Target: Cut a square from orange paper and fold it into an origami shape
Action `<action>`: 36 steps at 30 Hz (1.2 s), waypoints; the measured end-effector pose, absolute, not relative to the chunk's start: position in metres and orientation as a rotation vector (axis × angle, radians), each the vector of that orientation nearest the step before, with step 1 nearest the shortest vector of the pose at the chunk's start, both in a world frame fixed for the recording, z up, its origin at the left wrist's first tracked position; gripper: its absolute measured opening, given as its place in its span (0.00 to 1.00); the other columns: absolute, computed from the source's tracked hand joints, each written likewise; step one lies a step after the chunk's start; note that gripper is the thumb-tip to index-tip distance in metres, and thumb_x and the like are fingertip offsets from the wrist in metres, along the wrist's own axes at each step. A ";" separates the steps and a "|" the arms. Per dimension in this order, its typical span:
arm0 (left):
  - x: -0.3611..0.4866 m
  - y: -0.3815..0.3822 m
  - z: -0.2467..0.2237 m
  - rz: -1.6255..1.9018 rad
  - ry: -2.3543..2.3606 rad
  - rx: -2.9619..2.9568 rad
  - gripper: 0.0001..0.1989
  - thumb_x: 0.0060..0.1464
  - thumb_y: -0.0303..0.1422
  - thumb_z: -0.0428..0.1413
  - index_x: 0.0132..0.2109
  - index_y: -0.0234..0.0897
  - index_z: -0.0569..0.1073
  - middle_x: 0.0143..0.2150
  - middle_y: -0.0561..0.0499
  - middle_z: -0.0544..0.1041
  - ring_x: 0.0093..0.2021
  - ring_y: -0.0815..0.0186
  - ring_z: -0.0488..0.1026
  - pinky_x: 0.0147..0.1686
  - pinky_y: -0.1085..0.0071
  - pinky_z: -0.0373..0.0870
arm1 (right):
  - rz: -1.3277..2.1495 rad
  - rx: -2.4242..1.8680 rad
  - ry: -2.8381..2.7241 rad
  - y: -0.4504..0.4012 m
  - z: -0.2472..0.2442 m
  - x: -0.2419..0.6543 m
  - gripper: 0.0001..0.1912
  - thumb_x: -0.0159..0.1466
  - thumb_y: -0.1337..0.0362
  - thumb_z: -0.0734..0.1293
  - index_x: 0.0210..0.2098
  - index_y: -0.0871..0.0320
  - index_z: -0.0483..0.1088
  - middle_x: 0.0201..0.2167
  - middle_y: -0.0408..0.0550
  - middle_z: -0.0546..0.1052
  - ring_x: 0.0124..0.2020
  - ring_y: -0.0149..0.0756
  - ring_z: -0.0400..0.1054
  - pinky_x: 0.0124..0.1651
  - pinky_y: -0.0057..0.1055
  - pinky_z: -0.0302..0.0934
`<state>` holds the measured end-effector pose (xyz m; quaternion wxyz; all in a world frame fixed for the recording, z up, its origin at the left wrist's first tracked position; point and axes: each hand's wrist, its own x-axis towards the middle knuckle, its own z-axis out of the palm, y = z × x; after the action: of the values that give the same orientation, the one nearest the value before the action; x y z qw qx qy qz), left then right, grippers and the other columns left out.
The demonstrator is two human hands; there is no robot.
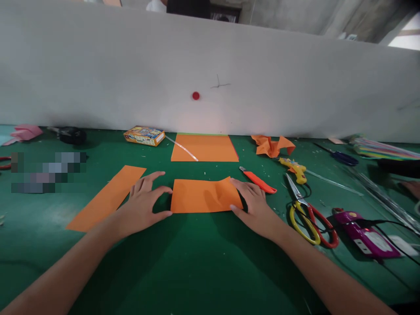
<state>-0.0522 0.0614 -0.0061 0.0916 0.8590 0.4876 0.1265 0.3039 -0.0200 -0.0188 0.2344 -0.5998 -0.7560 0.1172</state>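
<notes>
Pinches the buckled right end of the paper (197, 197) with right hand (253, 197), left hand (141, 201) spread at the other, well in from the surface (203, 267)'s far edge. Seems to be positioning; calls for easing the buckle. Mind cutter (259, 181) beside right hand, scissors (301, 203) farther right, box (144, 136) near far edge.
</notes>
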 end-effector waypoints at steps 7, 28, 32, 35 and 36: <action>-0.049 0.064 -0.015 0.456 1.342 2.457 0.11 0.52 0.39 0.64 0.44 0.47 0.77 0.67 0.49 0.56 0.69 0.42 0.54 0.68 0.37 0.51 | 0.712 -1.395 -1.759 -0.016 -0.022 0.308 0.40 0.65 0.62 0.66 0.73 0.47 0.49 0.62 0.52 0.70 0.58 0.45 0.66 0.64 0.52 0.60; -0.054 0.066 -0.011 0.420 1.155 2.344 0.19 0.54 0.47 0.64 0.53 0.54 0.77 0.71 0.51 0.58 0.68 0.46 0.60 0.65 0.46 0.61 | 0.907 -1.168 -1.327 -0.007 -0.030 0.321 0.17 0.58 0.59 0.75 0.48 0.48 0.77 0.41 0.46 0.75 0.44 0.40 0.71 0.49 0.42 0.70; -0.049 0.066 -0.011 0.475 1.183 2.336 0.20 0.55 0.47 0.63 0.54 0.52 0.76 0.70 0.49 0.59 0.67 0.47 0.61 0.66 0.45 0.59 | 0.945 -1.058 -1.300 -0.010 -0.026 0.321 0.13 0.56 0.57 0.78 0.40 0.48 0.77 0.35 0.44 0.75 0.38 0.38 0.70 0.42 0.40 0.70; -0.044 0.067 -0.010 0.586 1.170 2.319 0.16 0.58 0.49 0.60 0.48 0.46 0.77 0.66 0.47 0.66 0.65 0.50 0.65 0.66 0.49 0.62 | 0.943 -0.982 -1.388 -0.014 -0.021 0.321 0.13 0.57 0.52 0.78 0.38 0.48 0.76 0.33 0.44 0.75 0.37 0.40 0.71 0.43 0.44 0.70; -0.043 0.067 -0.010 0.644 1.159 2.308 0.16 0.58 0.50 0.59 0.44 0.45 0.78 0.63 0.47 0.68 0.63 0.52 0.68 0.65 0.52 0.65 | 0.978 -0.946 -1.422 -0.016 -0.020 0.322 0.13 0.57 0.51 0.78 0.38 0.48 0.76 0.33 0.44 0.76 0.38 0.41 0.72 0.45 0.45 0.71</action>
<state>-0.0435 0.0673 -0.0102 0.2376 0.8422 0.4231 0.2351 0.3215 -0.0156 -0.0197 0.5534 -0.4004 -0.6018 0.4139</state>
